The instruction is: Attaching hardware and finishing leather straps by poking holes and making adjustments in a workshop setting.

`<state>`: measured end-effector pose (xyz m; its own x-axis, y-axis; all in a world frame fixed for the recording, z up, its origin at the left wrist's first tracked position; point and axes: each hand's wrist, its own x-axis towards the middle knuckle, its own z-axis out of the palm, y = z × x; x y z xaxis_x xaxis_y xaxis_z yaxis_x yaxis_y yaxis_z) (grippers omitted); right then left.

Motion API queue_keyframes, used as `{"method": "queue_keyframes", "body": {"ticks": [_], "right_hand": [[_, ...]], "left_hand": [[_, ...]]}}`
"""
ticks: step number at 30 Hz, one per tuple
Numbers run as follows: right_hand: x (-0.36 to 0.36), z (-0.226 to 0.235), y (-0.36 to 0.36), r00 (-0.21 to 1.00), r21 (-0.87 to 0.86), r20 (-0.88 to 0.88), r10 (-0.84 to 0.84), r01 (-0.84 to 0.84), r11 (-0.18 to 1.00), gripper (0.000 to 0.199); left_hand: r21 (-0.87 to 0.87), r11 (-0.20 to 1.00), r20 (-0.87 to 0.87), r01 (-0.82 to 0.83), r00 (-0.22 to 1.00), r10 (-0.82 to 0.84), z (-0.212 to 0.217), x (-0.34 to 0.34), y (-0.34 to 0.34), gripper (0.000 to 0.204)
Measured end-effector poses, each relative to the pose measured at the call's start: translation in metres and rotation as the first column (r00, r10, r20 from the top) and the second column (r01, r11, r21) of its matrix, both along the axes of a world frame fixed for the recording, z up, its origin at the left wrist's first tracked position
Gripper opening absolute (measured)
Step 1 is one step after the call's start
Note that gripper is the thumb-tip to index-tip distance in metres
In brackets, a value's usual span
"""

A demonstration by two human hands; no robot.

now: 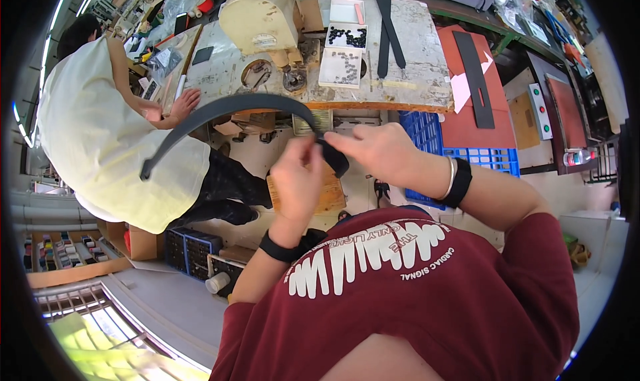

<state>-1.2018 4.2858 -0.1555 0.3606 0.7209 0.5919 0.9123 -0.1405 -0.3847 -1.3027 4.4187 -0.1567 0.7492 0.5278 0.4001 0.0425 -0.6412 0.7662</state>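
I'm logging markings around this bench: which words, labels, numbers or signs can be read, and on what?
Maroon T-shirt: white print, partly legible; I won't copy its wording.
Cream machine: oval mark, too small to read.
Plastic bottle: any markings too small and blurred to read.

The room is bright: strip lights (48, 48) glare beyond the table's (420, 54) left edge, a barred window (100, 344) washes out beyond its near left corner; fisheye distortion bends shapes toward black margins.

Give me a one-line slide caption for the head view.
Left hand and right hand handling a bent black strap before a worn workbench with white trays.
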Motion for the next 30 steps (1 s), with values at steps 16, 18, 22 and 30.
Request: {"method": "queue_keyframes", "body": {"ticks": [16,18,22,30], "right_hand": [[-0.012,0.024,0.009,0.682,-0.146,-0.723,-0.109,0.004,0.989,0.014],[0.000,0.028,0.004,-0.247,-0.112,-0.955,-0.165,-0.213,0.971,0.014],[0.005,0.015,0.002,-0.564,0.008,-0.818,-0.115,-0.211,0.977,0.013],[-0.005,0.006,0.014,-0.637,-0.012,-0.767,-0.072,-0.098,0.995,0.012]], "left_hand": [[0.376,0.926,0.116,-0.027,0.993,-0.018,-0.019,0.006,-0.002,0.024],[0.454,0.891,0.110,0.012,0.991,-0.070,-0.029,0.006,0.003,0.019],[0.523,0.849,0.127,0.076,0.978,-0.166,-0.040,0.005,0.003,0.022],[0.301,0.953,-0.131,-0.026,0.989,0.068,-0.047,0.005,0.002,0.021]]}}
